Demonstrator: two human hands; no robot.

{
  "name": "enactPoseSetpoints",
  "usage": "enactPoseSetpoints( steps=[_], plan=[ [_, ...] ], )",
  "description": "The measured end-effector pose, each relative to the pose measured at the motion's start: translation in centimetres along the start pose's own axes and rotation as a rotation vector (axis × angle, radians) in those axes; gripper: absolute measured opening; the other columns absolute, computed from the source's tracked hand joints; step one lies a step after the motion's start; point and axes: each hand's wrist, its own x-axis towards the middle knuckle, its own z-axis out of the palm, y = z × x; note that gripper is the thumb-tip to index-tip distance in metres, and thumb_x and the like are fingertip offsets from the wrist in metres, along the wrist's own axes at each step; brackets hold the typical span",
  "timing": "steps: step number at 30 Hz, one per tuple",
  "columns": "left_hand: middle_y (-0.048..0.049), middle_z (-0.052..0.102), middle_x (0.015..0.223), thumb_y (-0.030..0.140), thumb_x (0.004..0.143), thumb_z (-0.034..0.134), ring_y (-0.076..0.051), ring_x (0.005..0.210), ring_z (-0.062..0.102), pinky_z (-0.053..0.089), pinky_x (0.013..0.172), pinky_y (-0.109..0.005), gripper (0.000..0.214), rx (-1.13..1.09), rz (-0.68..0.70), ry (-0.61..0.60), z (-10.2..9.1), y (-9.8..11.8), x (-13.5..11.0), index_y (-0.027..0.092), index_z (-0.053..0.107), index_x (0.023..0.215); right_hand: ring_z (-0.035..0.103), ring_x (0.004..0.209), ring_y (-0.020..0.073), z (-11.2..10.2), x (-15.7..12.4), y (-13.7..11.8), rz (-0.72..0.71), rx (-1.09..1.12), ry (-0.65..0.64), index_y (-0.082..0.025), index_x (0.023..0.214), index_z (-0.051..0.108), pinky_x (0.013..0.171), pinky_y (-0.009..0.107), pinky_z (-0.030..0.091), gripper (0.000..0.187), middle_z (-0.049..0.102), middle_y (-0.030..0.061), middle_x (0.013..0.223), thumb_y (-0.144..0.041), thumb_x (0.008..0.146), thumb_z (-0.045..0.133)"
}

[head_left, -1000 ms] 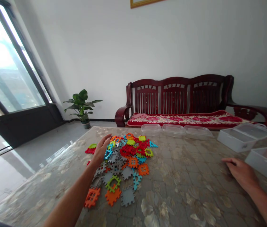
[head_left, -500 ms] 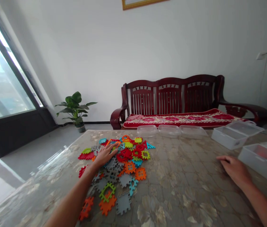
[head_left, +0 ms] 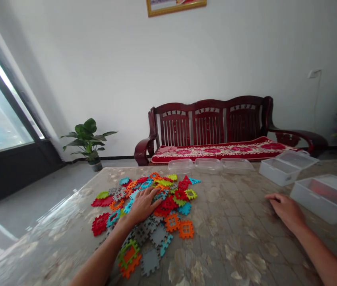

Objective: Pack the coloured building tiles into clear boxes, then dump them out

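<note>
My left hand lies palm down over a loose heap of plastic interlocking tiles, its fingers stretched out and touching the top ones. The pieces under the palm are hidden. Around it are a red tile, an orange window tile, a grey square tile and a green frame tile lying over an orange one. Well apart from the heap, my right hand rests on the tabletop, holding nothing visible. Its index finger points left; the other fingers are partly hidden.
A patterned cover lies on the table. Three shallow clear containers line its far edge. At the right stand an open plastic box and a larger box with something reddish inside. Beyond are a wooden sofa and a potted plant.
My left hand has slid rightward across the heap, and several tiles have shifted with it, exposing red and blue ones at the left. The view has turned slightly right. My right hand stays resting.
</note>
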Motion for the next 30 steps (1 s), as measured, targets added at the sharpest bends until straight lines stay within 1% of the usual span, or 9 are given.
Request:
enactPoseSetpoints(
  steps=[4, 8, 13, 18, 21, 23, 24, 27, 30],
  plan=[
    [-0.0075, 0.056, 0.138, 0.048, 0.094, 0.044, -0.030, 0.129, 0.049, 0.036, 0.108, -0.044, 0.046, -0.033, 0.051, -0.009, 0.2, 2.2, 0.1, 0.031, 0.052, 0.136, 0.066, 0.092, 0.0290, 0.1, 0.0, 0.1, -0.008, 0.001, 0.014, -0.022, 0.086, 0.075, 0.077, 0.038, 0.048, 0.037, 0.074, 0.0078, 0.098, -0.035, 0.072, 0.043],
    [-0.0091, 0.056, 0.137, 0.043, 0.096, 0.042, -0.030, 0.129, 0.049, 0.038, 0.107, -0.045, 0.044, -0.038, 0.045, -0.036, 0.5, 4.6, 0.4, 0.029, 0.053, 0.136, 0.066, 0.092, 0.0274, 0.0, -0.2, 0.0, -0.005, -0.002, 0.007, -0.023, 0.087, 0.075, 0.077, 0.036, 0.048, 0.038, 0.074, 0.0065, 0.099, -0.035, 0.073, 0.042],
    [-0.0071, 0.057, 0.135, 0.040, 0.096, 0.043, -0.028, 0.125, 0.051, 0.038, 0.108, -0.044, 0.041, -0.008, 0.059, -0.001, 1.4, 8.1, 0.7, 0.029, 0.053, 0.134, 0.066, 0.091, 0.0264, 0.3, -0.1, 0.2, 0.004, -0.005, 0.027, -0.023, 0.086, 0.075, 0.077, 0.035, 0.047, 0.037, 0.074, 0.0059, 0.098, -0.035, 0.072, 0.043],
    [-0.0087, 0.049, 0.144, 0.042, 0.096, 0.044, -0.027, 0.132, 0.046, 0.037, 0.111, -0.045, 0.047, -0.077, 0.163, 0.025, 2.8, 10.6, 1.8, 0.028, 0.045, 0.141, 0.065, 0.092, 0.0261, 0.8, 0.0, 0.7, -0.002, 0.008, 0.036, -0.023, 0.086, 0.075, 0.078, 0.035, 0.047, 0.035, 0.074, 0.0063, 0.099, -0.034, 0.074, 0.044],
    [-0.0087, 0.051, 0.142, 0.039, 0.097, 0.043, -0.024, 0.131, 0.049, 0.039, 0.110, -0.040, 0.045, -0.150, 0.180, 0.138, 3.1, 10.7, 3.7, 0.026, 0.046, 0.139, 0.065, 0.092, 0.0256, 0.8, -0.1, 0.6, -0.006, 0.013, 0.044, -0.024, 0.085, 0.075, 0.079, 0.035, 0.047, 0.034, 0.073, 0.0055, 0.099, -0.032, 0.074, 0.044],
    [-0.0086, 0.056, 0.136, 0.033, 0.097, 0.042, -0.023, 0.128, 0.051, 0.039, 0.109, -0.038, 0.039, -0.140, 0.093, 0.241, 2.8, 10.0, 5.6, 0.024, 0.051, 0.133, 0.065, 0.093, 0.0254, 0.7, -0.1, 0.5, -0.003, 0.007, 0.046, -0.024, 0.086, 0.075, 0.080, 0.035, 0.047, 0.033, 0.073, 0.0052, 0.099, -0.032, 0.074, 0.044],
    [-0.0074, 0.057, 0.135, 0.032, 0.096, 0.043, -0.022, 0.128, 0.051, 0.038, 0.109, -0.036, 0.037, -0.118, -0.001, 0.274, 2.6, 9.5, 6.6, 0.024, 0.052, 0.132, 0.065, 0.094, 0.0254, 0.7, -0.2, 0.3, 0.003, 0.002, 0.044, -0.024, 0.086, 0.075, 0.080, 0.035, 0.047, 0.033, 0.073, 0.0052, 0.100, -0.031, 0.075, 0.044],
    [-0.0140, 0.060, 0.130, 0.031, 0.097, 0.037, -0.027, 0.124, 0.054, 0.040, 0.105, -0.040, 0.038, -0.099, -0.154, 0.274, 2.2, 7.5, 9.6, 0.017, 0.053, 0.128, 0.065, 0.094, 0.0246, 0.5, -0.3, 0.0, 0.030, -0.004, 0.028, -0.024, 0.087, 0.075, 0.079, 0.034, 0.047, 0.033, 0.073, 0.0047, 0.103, -0.030, 0.076, 0.044],
    [-0.0140, 0.066, 0.121, 0.035, 0.097, 0.036, -0.028, 0.114, 0.061, 0.045, 0.097, -0.039, 0.037, -0.094, -0.217, 0.171, 2.3, 5.6, 11.7, 0.017, 0.059, 0.120, 0.065, 0.095, 0.0236, 0.5, -0.4, -0.2, 0.040, -0.009, 0.023, -0.025, 0.088, 0.074, 0.080, 0.033, 0.047, 0.033, 0.073, 0.0040, 0.103, -0.030, 0.077, 0.043]
  ],
)
